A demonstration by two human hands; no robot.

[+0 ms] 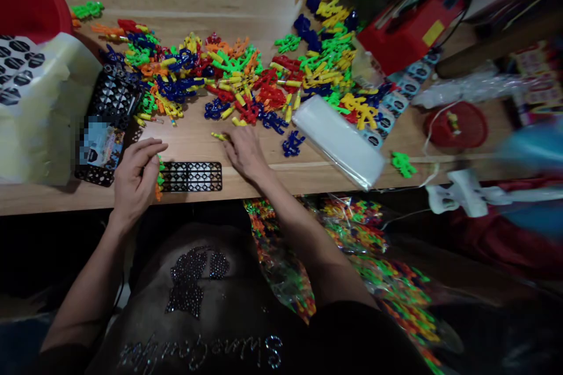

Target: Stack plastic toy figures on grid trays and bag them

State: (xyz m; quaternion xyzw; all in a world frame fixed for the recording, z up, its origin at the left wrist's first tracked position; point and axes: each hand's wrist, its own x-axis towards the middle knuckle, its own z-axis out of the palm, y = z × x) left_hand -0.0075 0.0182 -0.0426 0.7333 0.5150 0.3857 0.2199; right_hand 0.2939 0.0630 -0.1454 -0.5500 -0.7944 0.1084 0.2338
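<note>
Forearms (299,228) outstretched, left hand (135,179) curled, right hand (246,154) palm-down on table (185,6)

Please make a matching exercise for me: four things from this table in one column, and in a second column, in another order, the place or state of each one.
1. left hand
2. right hand
3. black rack
4. clear bag

A. beside a blue piece
B. between the hands
C. holding green and orange pieces
D. beside a yellow piece

Pairs: 1-C, 2-D, 3-B, 4-A
</note>
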